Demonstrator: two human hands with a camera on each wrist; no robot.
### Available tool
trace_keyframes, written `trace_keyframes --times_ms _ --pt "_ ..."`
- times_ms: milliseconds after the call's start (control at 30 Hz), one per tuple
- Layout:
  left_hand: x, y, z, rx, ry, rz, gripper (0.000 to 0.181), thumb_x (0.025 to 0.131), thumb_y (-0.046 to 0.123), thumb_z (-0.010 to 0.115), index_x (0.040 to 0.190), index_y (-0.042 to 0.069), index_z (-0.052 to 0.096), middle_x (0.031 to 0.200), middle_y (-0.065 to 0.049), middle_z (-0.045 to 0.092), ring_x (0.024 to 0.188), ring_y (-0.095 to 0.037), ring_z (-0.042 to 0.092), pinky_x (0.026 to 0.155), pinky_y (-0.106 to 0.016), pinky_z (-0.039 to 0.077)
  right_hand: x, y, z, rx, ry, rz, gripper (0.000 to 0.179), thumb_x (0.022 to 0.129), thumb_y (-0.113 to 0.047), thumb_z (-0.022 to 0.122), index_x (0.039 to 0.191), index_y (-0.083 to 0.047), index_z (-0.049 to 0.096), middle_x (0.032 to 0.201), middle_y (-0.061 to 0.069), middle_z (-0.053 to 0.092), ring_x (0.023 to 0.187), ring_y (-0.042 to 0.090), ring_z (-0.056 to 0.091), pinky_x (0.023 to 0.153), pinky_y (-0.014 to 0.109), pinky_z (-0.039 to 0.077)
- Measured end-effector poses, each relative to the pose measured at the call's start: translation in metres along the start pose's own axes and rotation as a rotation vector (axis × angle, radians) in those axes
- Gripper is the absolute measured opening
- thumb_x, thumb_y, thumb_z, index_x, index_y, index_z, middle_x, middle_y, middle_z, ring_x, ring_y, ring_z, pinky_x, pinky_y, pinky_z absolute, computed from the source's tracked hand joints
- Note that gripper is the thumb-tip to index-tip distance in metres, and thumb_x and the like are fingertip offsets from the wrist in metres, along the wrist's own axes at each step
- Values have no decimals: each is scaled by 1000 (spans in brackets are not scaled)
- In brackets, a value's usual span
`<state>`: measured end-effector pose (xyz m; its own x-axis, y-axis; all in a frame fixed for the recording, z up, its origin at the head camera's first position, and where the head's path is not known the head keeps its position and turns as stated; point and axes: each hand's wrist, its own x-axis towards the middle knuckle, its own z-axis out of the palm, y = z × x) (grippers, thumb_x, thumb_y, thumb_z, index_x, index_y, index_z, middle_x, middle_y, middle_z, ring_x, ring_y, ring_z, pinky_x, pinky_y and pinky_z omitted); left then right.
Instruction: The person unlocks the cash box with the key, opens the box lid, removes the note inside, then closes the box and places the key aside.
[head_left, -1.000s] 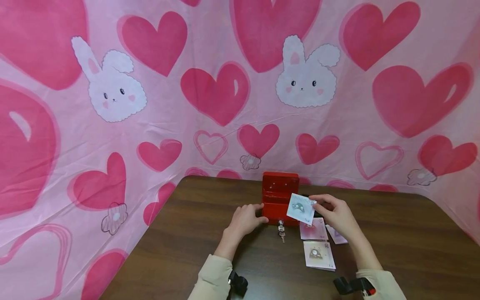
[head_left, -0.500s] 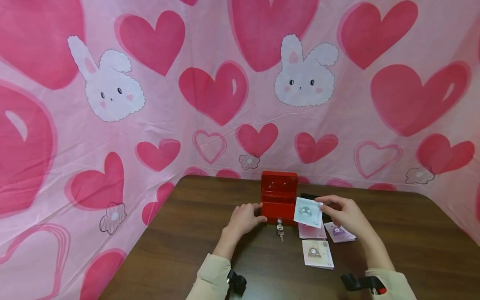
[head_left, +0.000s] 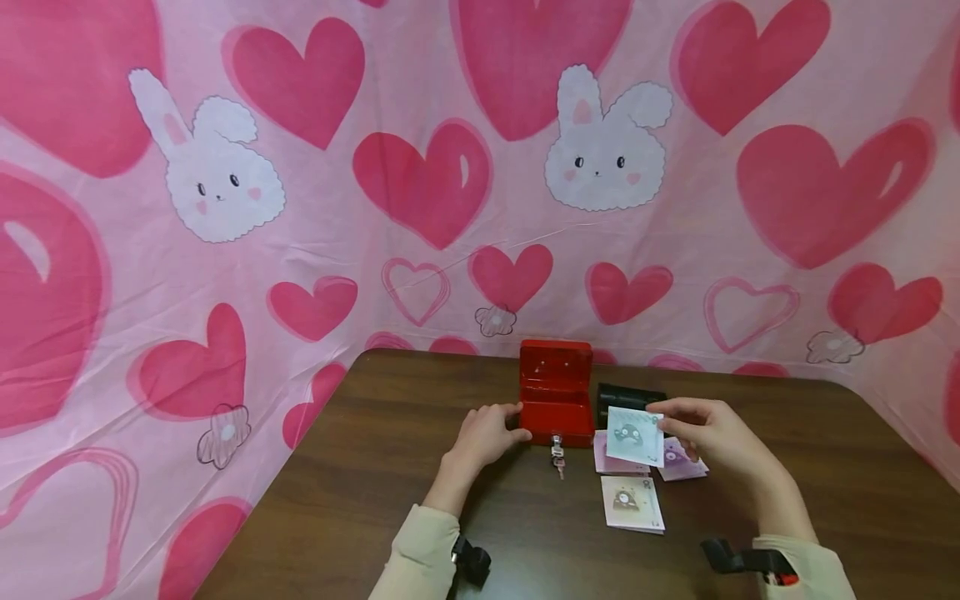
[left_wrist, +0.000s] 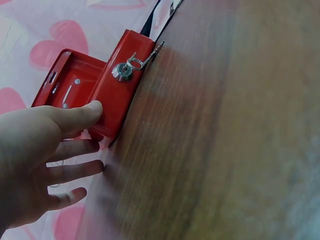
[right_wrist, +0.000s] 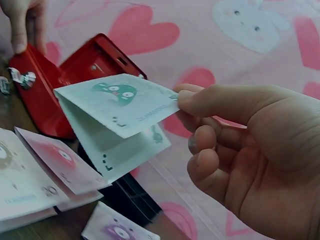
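A small red metal cash box (head_left: 556, 417) stands with its lid up, a key (left_wrist: 133, 62) in its front lock. My left hand (head_left: 482, 435) holds its left front corner, thumb (left_wrist: 92, 111) on the front face and forefinger at the side. My right hand (head_left: 712, 429) pinches one corner of a folded green play banknote (right_wrist: 117, 100) between thumb and forefinger. In the head view that note overlaps a pink folded note (head_left: 611, 461) to the right of the box. The other right fingers curl loosely beneath.
A yellowish folded note (head_left: 632, 503) lies nearest me on the wooden table (head_left: 360, 500). A purple note (head_left: 684, 463) lies under the right hand. Behind the notes sits a dark object (head_left: 626, 397), and a pink heart-patterned cloth (head_left: 420, 75) hangs beyond the table.
My right hand has moved the green note to the right, away from the box and over the other notes. The left hand stays at the box corner.
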<state>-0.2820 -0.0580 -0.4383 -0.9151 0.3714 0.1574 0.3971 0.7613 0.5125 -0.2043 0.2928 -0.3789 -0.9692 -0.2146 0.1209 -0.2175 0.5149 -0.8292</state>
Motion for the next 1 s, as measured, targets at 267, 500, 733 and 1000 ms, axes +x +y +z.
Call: trace_keyframes --times_ms 267,500,733,1000 --pt "0 0 2 1 0 -15 53 88 39 73 135 16 63 134 -4 65 119 -25 64 102 -46 48 -13 16 -19 64 -98 10 37 98 -17 61 127 6 61 83 0 67 56 22 55 50 32 50" --pt "0 0 1 16 3 -10 54 88 40 73 135 16 63 134 -4 65 119 -26 64 101 -46 48 -21 28 -29 125 -212 43 37 99 -14 58 128 10 59 89 2 70 62 23 58 55 32 53" --pt "-1 -2 1 21 7 -7 54 89 40 73 135 16 63 135 -4 65 120 -25 63 102 -46 48 -29 39 -38 136 -258 113 37 98 -16 59 128 6 61 102 -2 71 64 20 59 56 31 54" --pt "-2 2 0 8 4 -10 54 89 40 73 135 16 63 135 -4 65 119 -26 64 101 -46 48 -37 64 -46 297 -384 154 29 100 -10 55 125 -2 66 97 -6 71 61 7 57 57 25 53"
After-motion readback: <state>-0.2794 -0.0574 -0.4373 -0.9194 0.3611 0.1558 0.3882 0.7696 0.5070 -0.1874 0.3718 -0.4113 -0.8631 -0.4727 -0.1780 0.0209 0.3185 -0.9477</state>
